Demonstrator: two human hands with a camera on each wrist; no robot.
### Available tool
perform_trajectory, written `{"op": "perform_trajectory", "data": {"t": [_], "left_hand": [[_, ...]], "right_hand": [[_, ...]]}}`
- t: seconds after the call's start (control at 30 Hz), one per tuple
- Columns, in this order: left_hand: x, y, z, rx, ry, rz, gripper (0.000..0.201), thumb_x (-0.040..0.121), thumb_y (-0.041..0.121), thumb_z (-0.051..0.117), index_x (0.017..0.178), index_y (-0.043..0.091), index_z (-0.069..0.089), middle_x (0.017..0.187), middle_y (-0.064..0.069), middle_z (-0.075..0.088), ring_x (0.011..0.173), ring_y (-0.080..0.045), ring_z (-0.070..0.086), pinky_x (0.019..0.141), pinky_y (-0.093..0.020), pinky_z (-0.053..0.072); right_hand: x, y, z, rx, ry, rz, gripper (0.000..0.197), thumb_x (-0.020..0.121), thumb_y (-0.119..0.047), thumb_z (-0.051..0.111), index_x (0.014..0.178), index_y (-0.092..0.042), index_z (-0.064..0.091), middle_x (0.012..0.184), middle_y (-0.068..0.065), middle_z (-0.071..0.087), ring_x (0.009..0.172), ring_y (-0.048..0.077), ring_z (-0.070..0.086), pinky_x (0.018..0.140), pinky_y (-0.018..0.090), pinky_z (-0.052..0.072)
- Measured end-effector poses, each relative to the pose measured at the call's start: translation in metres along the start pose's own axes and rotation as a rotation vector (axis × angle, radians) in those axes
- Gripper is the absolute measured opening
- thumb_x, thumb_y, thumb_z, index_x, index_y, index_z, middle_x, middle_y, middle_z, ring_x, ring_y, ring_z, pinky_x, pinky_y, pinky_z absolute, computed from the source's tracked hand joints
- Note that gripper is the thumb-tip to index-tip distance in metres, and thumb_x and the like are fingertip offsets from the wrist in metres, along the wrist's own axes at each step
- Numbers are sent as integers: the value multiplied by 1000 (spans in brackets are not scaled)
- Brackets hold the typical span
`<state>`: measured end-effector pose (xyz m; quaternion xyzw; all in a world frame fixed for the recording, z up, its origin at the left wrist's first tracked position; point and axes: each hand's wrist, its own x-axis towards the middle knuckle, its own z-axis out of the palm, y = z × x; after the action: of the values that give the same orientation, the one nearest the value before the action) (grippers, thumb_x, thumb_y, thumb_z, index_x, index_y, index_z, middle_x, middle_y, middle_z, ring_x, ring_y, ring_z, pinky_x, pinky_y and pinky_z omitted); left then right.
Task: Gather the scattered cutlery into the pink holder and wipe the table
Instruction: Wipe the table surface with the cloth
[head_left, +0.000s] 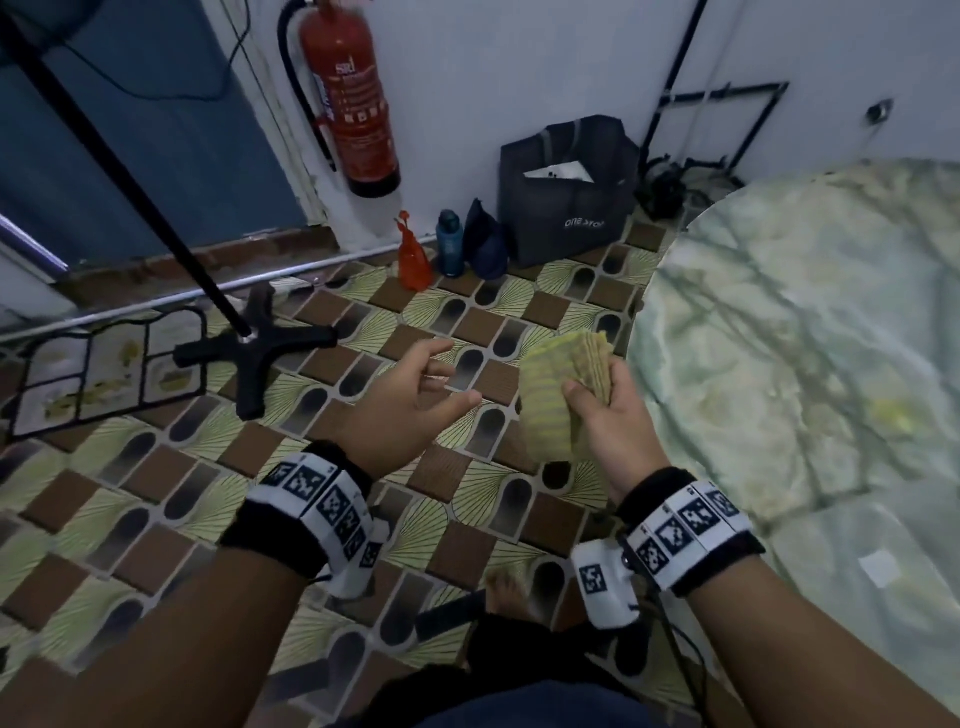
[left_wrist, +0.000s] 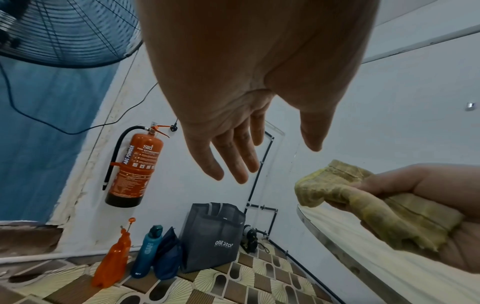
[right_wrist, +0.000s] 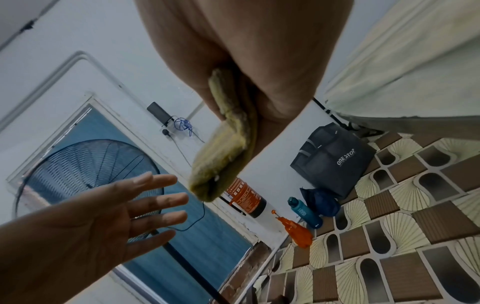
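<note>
right hand (head_left: 610, 415) — thumb and fingers clamp a folded, ribbed yellow-green cloth (head_left: 550, 400), held in the air just off the round marble-patterned table's (head_left: 810, 322) left edge | left hand (head_left: 410, 395) — fingers spread, holding nothing, beside the cloth

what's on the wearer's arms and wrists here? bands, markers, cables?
Both forearms are bare, no sleeves. Each wrist carries a black padded band wrapped with a strip of white tiles printed with black square fiducial markers. A white camera module bearing another marker hangs beneath the right wrist, a similar one beneath the left. A thin dark cable trails from the right module. No gloves or rings visible.
</note>
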<state>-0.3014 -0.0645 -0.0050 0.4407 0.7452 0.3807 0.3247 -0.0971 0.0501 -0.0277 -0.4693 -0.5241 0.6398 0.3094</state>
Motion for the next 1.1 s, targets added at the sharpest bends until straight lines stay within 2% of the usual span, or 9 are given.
{"op": "perform_trajectory", "data": {"t": [0.3, 0.43, 0.57, 0.7, 0.77, 0.9, 0.97, 1.03, 1.1], "left_hand": [[96, 31, 14, 53, -158, 64, 69, 85, 43, 76, 145, 28, 46, 123, 13, 60, 114, -1, 57, 98, -28, 50], [148, 42, 24, 78, -256, 133, 72, 86, 43, 76, 147, 27, 43, 124, 12, 59, 113, 1, 57, 97, -23, 47], [210, 52, 31, 67, -394, 204, 69, 86, 44, 77, 146, 30, 44, 124, 15, 59, 116, -2, 59, 102, -34, 51], [267, 63, 34, 112, -523, 298, 69, 84, 48, 76, 144, 32, 45, 121, 19, 59, 115, 1, 58, 102, -37, 51], [292, 72, 38, 136, -618, 364, 69, 85, 48, 75, 144, 32, 44, 124, 15, 60, 115, 1, 57, 103, -38, 51], [335, 93, 61, 176, -787, 441, 69, 86, 44, 76, 145, 29, 45, 125, 8, 60, 116, -4, 58, 104, -40, 50], [351, 105, 80, 185, -869, 463, 69, 86, 44, 76, 145, 29, 44, 124, 9, 59, 115, -4, 57, 104, -41, 50], [363, 119, 102, 207, -931, 506, 69, 86, 42, 77, 145, 29, 44, 124, 8, 59, 115, -6, 57, 103, -40, 50], [374, 133, 125, 243, -976, 561, 70, 86, 41, 77, 146, 27, 44, 125, 6, 59, 115, -8, 58, 103, -38, 50]], "right_hand": [[52, -20, -26, 19, 120, 8, 23, 95, -25, 64, 113, -39, 60, 112, -2, 72, 106, 22, 69, 97, 55, 54], [79, -26, -36, 119, 225, 25, 20, 102, -11, 57, 115, -25, 58, 104, 0, 71, 94, 18, 70, 78, 39, 61], [105, -38, -39, 171, 363, 18, 21, 102, -5, 55, 114, -22, 58, 102, 2, 71, 85, 9, 71, 71, 28, 60], [127, -46, -31, 208, 521, 34, 22, 102, -7, 56, 115, -24, 58, 108, 6, 71, 98, 22, 71, 81, 42, 61], [134, -50, -28, 227, 609, 34, 22, 102, -8, 57, 115, -25, 58, 108, 5, 71, 100, 25, 71, 82, 42, 61], [140, -58, -35, 271, 766, 21, 19, 103, -4, 54, 109, -21, 56, 93, -4, 70, 78, 5, 71, 61, 21, 56], [144, -59, -44, 260, 847, 32, 20, 103, -8, 56, 108, -27, 56, 97, -6, 70, 90, 12, 71, 69, 25, 58], [147, -58, -54, 258, 936, 51, 20, 102, -12, 58, 110, -30, 57, 107, 0, 70, 102, 21, 69, 86, 40, 60], [149, -54, -68, 274, 1016, 62, 21, 101, -13, 59, 112, -32, 58, 111, 2, 70, 105, 21, 68, 94, 48, 57]]}}
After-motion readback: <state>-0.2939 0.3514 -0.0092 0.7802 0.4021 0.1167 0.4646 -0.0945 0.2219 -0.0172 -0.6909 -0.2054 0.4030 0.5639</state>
